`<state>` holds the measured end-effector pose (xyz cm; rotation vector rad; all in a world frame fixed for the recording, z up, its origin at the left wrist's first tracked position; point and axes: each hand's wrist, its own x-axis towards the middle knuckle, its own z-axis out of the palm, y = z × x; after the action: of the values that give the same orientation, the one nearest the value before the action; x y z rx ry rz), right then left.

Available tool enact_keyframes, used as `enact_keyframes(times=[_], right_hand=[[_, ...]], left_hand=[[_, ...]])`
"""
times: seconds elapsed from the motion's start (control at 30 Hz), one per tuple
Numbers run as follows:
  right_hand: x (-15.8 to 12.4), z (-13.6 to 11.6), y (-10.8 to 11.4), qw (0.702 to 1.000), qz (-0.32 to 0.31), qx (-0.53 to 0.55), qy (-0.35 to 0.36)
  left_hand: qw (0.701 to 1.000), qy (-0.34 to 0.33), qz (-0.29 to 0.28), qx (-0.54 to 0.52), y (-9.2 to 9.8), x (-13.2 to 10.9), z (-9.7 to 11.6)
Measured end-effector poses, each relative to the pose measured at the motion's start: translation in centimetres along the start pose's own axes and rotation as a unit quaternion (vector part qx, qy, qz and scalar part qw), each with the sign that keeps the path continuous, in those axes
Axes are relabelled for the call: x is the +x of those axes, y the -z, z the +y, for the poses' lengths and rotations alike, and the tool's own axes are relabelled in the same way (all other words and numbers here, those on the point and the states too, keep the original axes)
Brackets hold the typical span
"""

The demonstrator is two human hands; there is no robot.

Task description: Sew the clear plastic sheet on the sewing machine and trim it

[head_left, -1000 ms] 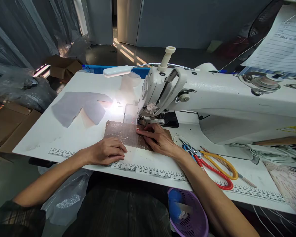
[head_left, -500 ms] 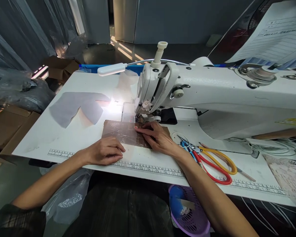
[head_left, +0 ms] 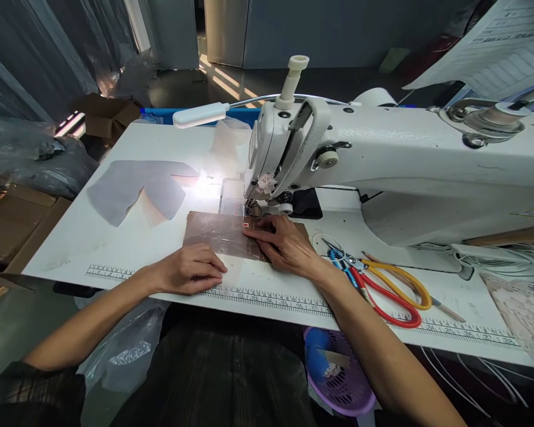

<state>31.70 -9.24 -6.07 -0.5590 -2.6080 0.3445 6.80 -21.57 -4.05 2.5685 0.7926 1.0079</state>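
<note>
A brown rectangular piece of material (head_left: 216, 233) lies flat on the white sewing table (head_left: 115, 249), its far edge under the needle of the white sewing machine (head_left: 382, 160). My left hand (head_left: 189, 270) rests on its near left corner, fingers curled and pressed down. My right hand (head_left: 285, 243) lies flat on the right part of the piece, fingers stretched toward the presser foot (head_left: 251, 210), next to a small red mark.
Grey cut fabric pieces (head_left: 133, 190) lie at the left of the table under a gooseneck lamp (head_left: 200, 114). Red and yellow scissors (head_left: 382, 290) and small snips (head_left: 338, 259) sit to the right. A purple basket (head_left: 338, 379) hangs below the table edge. Paper sheets (head_left: 493, 53) hang at upper right.
The view has shifted slightly. Both hands have crept a little toward the machine with the brown piece; the grip looks the same.
</note>
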Motion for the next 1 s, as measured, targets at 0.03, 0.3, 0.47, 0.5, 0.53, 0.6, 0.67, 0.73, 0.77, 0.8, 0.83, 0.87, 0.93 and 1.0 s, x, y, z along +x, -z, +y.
enact_keyframes(times=[0.03, 0.3, 0.47, 0.5, 0.53, 0.6, 0.67, 0.73, 0.77, 0.8, 0.83, 0.87, 0.93, 1.0], right_hand=[[0.0, 0.0, 0.0, 1.000, -0.004, 0.005, -0.005], [-0.1, -0.5, 1.6, 0.995, -0.035, 0.084, -0.034], [-0.2, -1.1, 2.1, 0.995, -0.081, 0.059, -0.022], [-0.3, -1.2, 2.0, 0.996, -0.080, 0.045, -0.012], [-0.3, -1.3, 1.9, 0.997, -0.075, 0.033, -0.003], [-0.2, -1.3, 1.6, 0.998, -0.067, 0.018, 0.004], [-0.2, -1.3, 1.5, 0.998, -0.065, 0.012, 0.004], [-0.2, -1.3, 1.5, 0.998, -0.067, 0.008, 0.002], [-0.2, -1.3, 1.5, 0.998, -0.068, 0.007, 0.002], [-0.2, -1.3, 1.5, 0.998, -0.069, 0.007, 0.002], [-0.1, -1.4, 1.5, 0.998, -0.070, 0.007, 0.003], [-0.1, -1.4, 1.5, 0.998, -0.068, 0.008, 0.005], [-0.2, -1.4, 1.5, 0.998, -0.062, 0.009, 0.009], [-0.3, -1.5, 1.4, 0.998, -0.057, 0.006, 0.010]], left_hand=[[1.000, -0.002, -0.002, -0.001, 0.0, 0.0, 0.0], [1.000, 0.002, -0.018, -0.001, 0.0, -0.1, -0.2], [1.000, 0.015, -0.020, -0.009, -0.3, -0.5, -0.4], [1.000, 0.017, -0.019, -0.011, -0.4, -0.5, -0.4], [1.000, 0.021, -0.018, -0.015, -0.4, -0.5, -0.3], [0.999, 0.027, -0.014, -0.032, -0.2, -0.4, 0.0], [0.998, 0.032, 0.001, -0.056, 0.3, -0.1, 0.2], [0.997, 0.039, 0.027, -0.056, 0.9, 0.5, 0.2], [0.998, 0.041, 0.039, -0.035, 1.2, 0.9, 0.0], [0.998, 0.041, 0.044, 0.001, 1.4, 1.5, -0.4], [0.997, 0.038, 0.041, 0.051, 1.5, 2.0, -0.9], [0.993, 0.030, 0.032, 0.108, 1.5, 2.6, -1.5], [0.977, 0.013, -0.004, 0.213, 1.2, 3.6, -3.0], [0.958, 0.009, -0.047, 0.284, 0.5, 4.3, -4.5]])
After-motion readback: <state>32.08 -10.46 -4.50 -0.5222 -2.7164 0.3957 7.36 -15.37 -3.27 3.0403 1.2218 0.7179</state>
